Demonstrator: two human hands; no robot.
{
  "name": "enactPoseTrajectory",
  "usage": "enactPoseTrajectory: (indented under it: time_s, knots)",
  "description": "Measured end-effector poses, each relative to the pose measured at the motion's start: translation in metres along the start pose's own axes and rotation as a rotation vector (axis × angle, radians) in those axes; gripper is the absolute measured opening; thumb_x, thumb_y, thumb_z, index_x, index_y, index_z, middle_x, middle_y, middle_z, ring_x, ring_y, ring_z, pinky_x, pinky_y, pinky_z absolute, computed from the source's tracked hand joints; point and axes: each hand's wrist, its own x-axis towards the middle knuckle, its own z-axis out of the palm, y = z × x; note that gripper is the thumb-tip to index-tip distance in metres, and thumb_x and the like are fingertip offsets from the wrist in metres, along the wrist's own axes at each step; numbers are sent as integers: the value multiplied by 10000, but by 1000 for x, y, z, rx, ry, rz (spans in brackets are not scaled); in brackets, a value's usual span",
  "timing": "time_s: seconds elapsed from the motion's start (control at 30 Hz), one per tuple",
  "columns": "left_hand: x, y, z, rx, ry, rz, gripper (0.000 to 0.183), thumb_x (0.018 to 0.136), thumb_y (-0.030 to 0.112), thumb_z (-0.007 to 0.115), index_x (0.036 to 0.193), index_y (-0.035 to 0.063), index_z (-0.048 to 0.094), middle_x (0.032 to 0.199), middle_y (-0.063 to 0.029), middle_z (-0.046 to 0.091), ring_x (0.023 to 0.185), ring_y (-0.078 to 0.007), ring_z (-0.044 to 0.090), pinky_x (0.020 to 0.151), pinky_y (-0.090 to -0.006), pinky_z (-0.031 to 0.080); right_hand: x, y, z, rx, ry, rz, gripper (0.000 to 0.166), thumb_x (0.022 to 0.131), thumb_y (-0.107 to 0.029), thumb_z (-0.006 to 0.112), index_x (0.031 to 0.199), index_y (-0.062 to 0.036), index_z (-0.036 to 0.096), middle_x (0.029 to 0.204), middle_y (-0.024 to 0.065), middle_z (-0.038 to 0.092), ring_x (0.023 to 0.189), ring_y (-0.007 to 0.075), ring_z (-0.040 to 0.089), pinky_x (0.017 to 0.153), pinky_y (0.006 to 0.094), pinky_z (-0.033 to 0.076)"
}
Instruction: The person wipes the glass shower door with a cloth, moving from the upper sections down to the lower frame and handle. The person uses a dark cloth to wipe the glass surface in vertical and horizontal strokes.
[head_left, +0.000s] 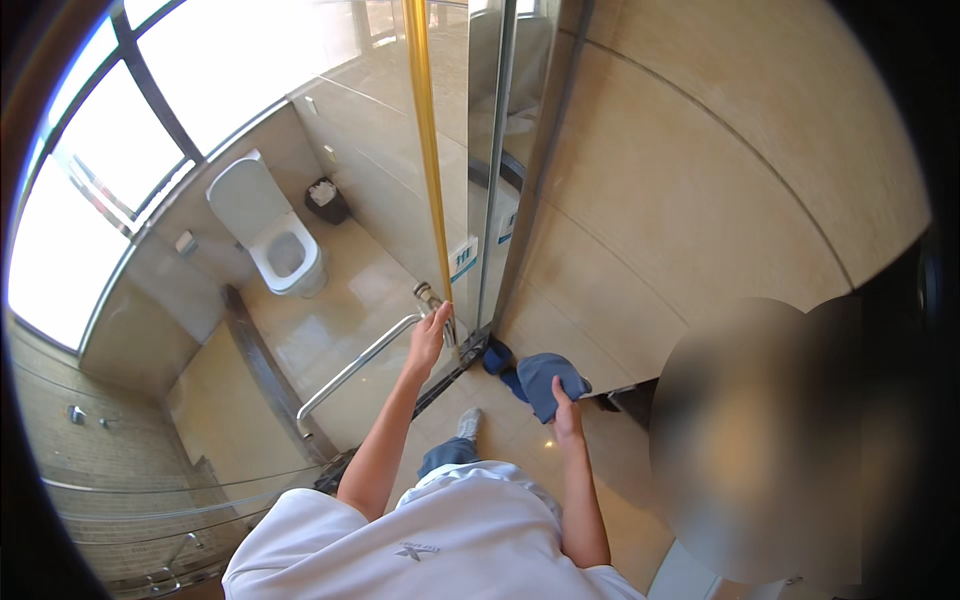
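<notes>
My left hand (429, 337) is at the metal handle (448, 330) of a glass door, beside the door's gold-coloured edge strip (426, 135); whether its fingers close round the handle is not clear. My right hand (568, 412) grips a folded blue-grey cloth (546, 381), thumb on top, over the tiled floor. Just behind the cloth, a pair of dark blue slippers (496, 357) lies by the foot of the wall. Below the handle, a bent chrome bar (358, 367) slants across the glass.
Through the glass stand a white toilet (283, 255) with its lid up and a black waste bin (328, 201) holding paper. A beige tiled wall (675, 210) rises on the right. Shower fittings (76, 414) are at left. The lower right is blurred.
</notes>
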Motion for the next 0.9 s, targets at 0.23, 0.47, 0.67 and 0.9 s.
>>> enactPoseTrajectory:
  time_s: [0.23, 0.47, 0.67, 0.9]
  knots:
    - [3, -18, 36, -173, 245, 301, 463, 901, 351, 413, 609, 16, 544, 548, -35, 550, 496, -86, 435, 488, -250, 334, 22, -51, 40, -154, -81, 18, 492, 827, -305, 569, 1172, 24, 445, 1161, 79, 491, 1083, 159, 434, 927, 256, 308]
    - [7, -20, 23, -98, 300, 258, 564, 907, 360, 370, 439, 50, 424, 388, -4, 393, 377, -84, 356, 383, -252, 269, 59, -68, 50, -78, -255, -42, 434, 831, -232, 567, 1162, 25, 454, 1139, 86, 504, 1030, 161, 475, 897, 268, 355]
    - [21, -20, 32, -259, 523, 302, 510, 881, 393, 423, 468, 94, 413, 396, 10, 384, 351, -76, 350, 348, -235, 257, 61, -105, 58, -143, -511, -19, 430, 820, -223, 583, 1145, 34, 470, 1116, 77, 517, 1014, 156, 481, 893, 258, 350]
    - [10, -14, 50, -216, 830, 213, 511, 785, 517, 521, 519, 86, 451, 456, 7, 433, 421, -78, 433, 396, -236, 332, 82, -95, 11, -137, -721, 154, 337, 803, -122, 580, 1100, 17, 501, 1068, 68, 547, 967, 152, 525, 852, 275, 410]
